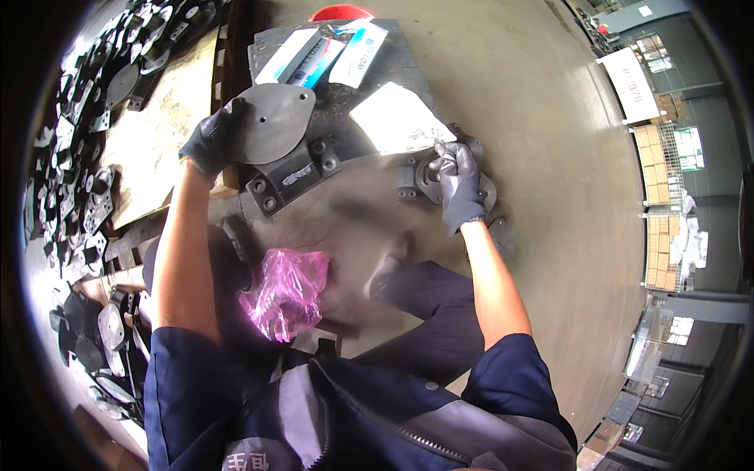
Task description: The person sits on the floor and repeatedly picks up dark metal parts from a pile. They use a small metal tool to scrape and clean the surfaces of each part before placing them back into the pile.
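My left hand (214, 141), in a dark glove, is closed on the left edge of a grey metal mount. The mount has an oval top plate (271, 122) with small holes and a dark base block (294, 177) with bolt holes. It is tilted at the near left edge of a dark worktop (393, 67). My right hand (459, 184), also gloved, has its fingers pinched at the lower right corner of a white sheet (399, 118). Paper or cloth, I cannot tell. Behind that hand, a second metal mount (428, 184) is partly hidden.
Blue-and-white packets (357, 55) lie at the worktop's far end, before a red bucket (342, 12). A pink plastic bag (284, 294) is near my legs. Many metal mounts (86, 173) crowd the left, around a wooden board (157, 129). Cartons (656, 165) stand far right.
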Demonstrator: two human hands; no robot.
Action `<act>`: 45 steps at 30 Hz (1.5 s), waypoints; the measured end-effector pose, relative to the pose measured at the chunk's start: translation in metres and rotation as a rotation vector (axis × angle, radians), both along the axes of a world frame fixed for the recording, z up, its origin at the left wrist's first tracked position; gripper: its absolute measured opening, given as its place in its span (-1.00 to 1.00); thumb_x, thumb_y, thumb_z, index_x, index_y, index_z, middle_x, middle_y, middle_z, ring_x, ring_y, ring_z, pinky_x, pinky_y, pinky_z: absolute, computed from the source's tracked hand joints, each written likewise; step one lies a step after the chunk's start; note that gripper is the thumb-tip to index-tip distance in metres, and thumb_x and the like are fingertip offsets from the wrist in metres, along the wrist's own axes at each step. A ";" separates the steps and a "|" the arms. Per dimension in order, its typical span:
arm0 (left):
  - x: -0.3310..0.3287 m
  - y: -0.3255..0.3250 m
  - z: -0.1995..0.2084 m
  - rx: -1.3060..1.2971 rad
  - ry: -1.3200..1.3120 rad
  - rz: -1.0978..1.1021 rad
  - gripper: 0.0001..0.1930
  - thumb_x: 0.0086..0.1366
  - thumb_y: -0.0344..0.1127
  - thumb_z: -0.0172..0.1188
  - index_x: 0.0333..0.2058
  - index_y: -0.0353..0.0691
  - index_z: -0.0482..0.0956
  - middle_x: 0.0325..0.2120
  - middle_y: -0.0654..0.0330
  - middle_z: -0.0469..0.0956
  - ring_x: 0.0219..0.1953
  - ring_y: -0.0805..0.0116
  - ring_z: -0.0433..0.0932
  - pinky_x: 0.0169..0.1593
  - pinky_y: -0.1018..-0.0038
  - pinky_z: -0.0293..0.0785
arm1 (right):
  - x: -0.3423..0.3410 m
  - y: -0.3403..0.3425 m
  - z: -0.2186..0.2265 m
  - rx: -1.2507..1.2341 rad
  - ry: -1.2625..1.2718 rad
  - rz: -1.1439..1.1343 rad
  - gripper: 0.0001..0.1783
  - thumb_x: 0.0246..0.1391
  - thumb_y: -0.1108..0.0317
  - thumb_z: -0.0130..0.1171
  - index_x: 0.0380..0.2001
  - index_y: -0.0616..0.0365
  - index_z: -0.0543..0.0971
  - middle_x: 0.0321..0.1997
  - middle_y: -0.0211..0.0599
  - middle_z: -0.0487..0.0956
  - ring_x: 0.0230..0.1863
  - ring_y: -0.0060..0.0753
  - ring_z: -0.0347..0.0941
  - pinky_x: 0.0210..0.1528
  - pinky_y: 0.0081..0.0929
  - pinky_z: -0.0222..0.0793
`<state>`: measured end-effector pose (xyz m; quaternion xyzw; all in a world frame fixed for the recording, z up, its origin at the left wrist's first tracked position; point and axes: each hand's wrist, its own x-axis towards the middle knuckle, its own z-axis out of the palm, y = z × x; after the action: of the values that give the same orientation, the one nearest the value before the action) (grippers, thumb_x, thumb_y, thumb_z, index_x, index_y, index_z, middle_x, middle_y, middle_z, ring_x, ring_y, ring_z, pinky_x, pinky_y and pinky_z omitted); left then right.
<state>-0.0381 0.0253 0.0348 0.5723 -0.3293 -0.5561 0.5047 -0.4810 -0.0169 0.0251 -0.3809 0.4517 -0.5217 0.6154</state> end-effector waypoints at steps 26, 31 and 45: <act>-0.001 0.001 0.013 0.046 -0.411 -0.124 -0.52 0.30 0.04 0.09 -0.04 -0.25 0.49 -0.28 0.17 0.58 -0.31 0.36 0.56 -0.16 0.46 0.50 | 0.002 -0.005 0.014 0.044 0.669 0.108 -0.84 0.17 0.48 -0.05 -0.29 0.14 0.54 -0.51 -0.46 0.51 -0.54 -0.71 0.32 -0.48 -0.67 0.23; -0.007 0.002 -0.003 0.114 -0.060 0.234 -0.54 0.26 0.14 0.10 -0.20 -0.18 0.60 -0.50 0.31 0.50 -0.53 0.48 0.42 -0.45 0.52 0.39 | 0.046 0.030 0.070 0.085 0.440 0.279 -0.81 0.21 0.33 0.04 -0.16 0.15 0.51 -0.45 -0.48 0.46 -0.45 -0.70 0.28 -0.39 -0.72 0.28; 0.014 -0.001 -0.004 -0.384 -1.103 -0.050 -0.50 0.29 0.14 0.03 -0.20 -0.24 0.59 -0.48 0.19 0.55 -0.39 0.40 0.50 -0.23 0.45 0.45 | 0.131 0.052 0.063 -0.782 0.905 0.455 -0.51 -0.10 0.70 0.01 -0.11 0.02 0.61 -0.47 -0.22 0.50 -0.39 -0.32 0.45 -0.31 -0.46 0.38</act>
<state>-0.0242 0.0242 0.0305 0.6677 -0.6517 -0.1181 0.3399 -0.3500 0.0350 0.0877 -0.8462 0.3509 -0.2918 0.2749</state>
